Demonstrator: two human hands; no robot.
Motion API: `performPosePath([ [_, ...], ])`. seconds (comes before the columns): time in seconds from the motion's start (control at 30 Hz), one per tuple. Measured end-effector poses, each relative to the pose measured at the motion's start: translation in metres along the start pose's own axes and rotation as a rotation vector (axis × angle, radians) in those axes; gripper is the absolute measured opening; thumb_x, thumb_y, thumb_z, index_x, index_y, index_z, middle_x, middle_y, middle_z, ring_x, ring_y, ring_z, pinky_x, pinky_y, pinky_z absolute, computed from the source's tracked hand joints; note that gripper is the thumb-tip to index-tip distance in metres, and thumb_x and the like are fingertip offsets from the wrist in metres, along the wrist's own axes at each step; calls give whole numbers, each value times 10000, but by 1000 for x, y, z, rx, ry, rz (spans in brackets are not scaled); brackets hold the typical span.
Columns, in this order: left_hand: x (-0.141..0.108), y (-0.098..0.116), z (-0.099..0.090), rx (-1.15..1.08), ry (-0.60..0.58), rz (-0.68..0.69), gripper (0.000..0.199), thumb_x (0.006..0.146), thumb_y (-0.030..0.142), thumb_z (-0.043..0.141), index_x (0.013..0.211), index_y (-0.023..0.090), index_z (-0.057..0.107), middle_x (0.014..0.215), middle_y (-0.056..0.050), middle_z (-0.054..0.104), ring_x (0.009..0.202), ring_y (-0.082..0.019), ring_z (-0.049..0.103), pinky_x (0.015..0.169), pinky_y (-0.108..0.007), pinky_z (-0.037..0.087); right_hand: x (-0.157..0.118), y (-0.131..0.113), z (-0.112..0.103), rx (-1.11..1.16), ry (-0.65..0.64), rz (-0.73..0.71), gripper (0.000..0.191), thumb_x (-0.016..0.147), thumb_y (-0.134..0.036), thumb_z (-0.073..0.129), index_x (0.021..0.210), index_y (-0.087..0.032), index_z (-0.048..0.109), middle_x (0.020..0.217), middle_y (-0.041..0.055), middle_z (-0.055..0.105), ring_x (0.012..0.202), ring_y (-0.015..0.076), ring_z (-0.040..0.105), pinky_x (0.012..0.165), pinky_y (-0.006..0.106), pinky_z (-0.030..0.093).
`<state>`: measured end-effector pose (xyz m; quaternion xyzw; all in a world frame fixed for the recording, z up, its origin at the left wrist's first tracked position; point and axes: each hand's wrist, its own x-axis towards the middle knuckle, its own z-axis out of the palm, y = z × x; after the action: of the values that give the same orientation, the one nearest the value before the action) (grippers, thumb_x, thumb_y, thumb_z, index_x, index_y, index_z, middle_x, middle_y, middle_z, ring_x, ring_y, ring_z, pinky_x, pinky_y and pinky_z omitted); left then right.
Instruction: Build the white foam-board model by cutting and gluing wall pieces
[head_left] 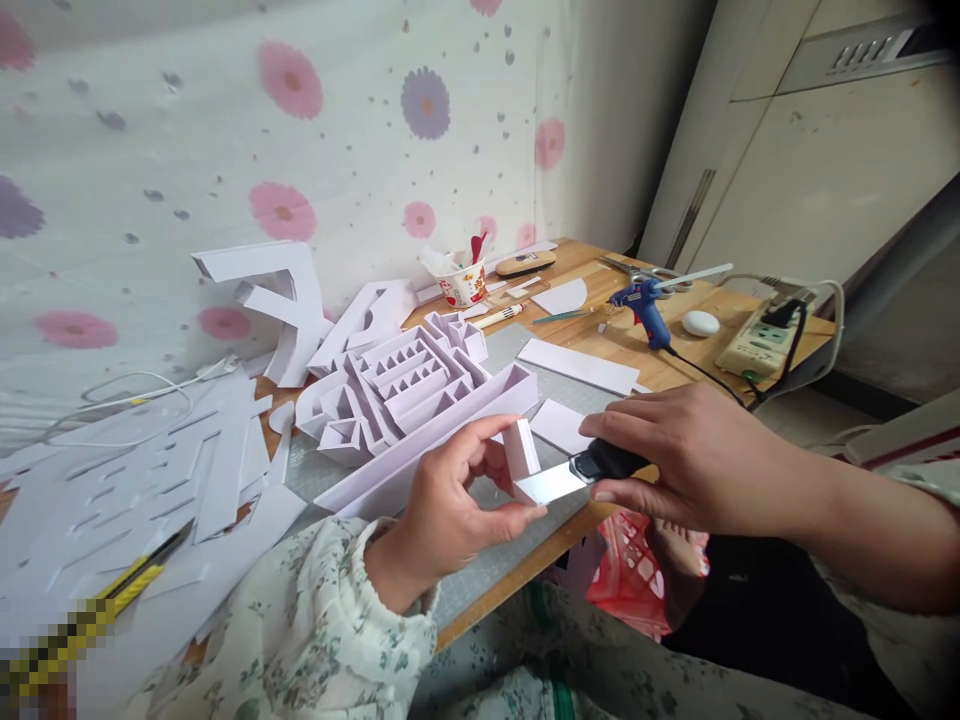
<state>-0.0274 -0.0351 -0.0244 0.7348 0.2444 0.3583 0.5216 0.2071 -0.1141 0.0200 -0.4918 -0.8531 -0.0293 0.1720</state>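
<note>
Between the thumb and fingers of my left hand (454,490) is a small white foam board piece (522,450), held up over the mat. My right hand (675,455) grips the black handle of a utility knife (555,484). Its wide metal blade lies against the lower end of the white piece, close to my left thumb. Just beyond my left hand, a large white foam board character (420,385) made of raised walls and small compartments rests on the grey cutting mat (472,570).
A blue glue gun (646,308) stands near a power strip (761,340) and a white egg-shaped object (701,323). Cut white sheets (135,490) and a yellow-black knife (127,590) lie left. A paper cup (460,282) stands at the back. White strips (577,365) lie on the mat.
</note>
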Motion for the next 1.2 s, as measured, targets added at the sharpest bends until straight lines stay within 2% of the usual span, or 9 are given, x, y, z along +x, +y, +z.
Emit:
performPosePath([
  [0.2,0,2,0,-50,-10,-9,645,638,193,836,1224,169,567,865,-31,711,737,-125,643,713,-228,551,1,2,2,-25,46,-1,511,966,-572,387,1007,-126,635,698,63,636,574,167,553,537,292,277],
  [0.33,-2,3,1,-58,-33,22,653,633,153,837,1227,181,566,800,0,687,704,-110,636,695,-209,539,0,5,0,-29,60,18,498,963,-566,404,979,-128,640,722,74,646,605,178,568,555,296,290],
  [0.53,-2,3,0,-58,-26,25,644,628,154,843,1211,182,569,815,4,689,711,-102,635,694,-193,536,-1,2,-1,24,2,-12,504,968,-559,395,1018,-120,638,682,44,614,571,163,529,543,300,262],
  [1.1,-2,2,-3,-58,-37,21,662,630,162,843,1228,175,560,837,-11,701,752,-123,651,725,-217,539,0,3,1,-33,65,-13,529,969,-570,378,958,-115,647,656,34,590,559,161,515,544,297,255],
  [1.2,-3,3,-2,-54,-70,29,666,636,148,837,1238,189,555,812,2,696,727,-113,641,711,-212,537,0,7,0,-51,76,13,538,967,-584,371,941,-123,646,668,45,605,569,163,531,545,293,258],
])
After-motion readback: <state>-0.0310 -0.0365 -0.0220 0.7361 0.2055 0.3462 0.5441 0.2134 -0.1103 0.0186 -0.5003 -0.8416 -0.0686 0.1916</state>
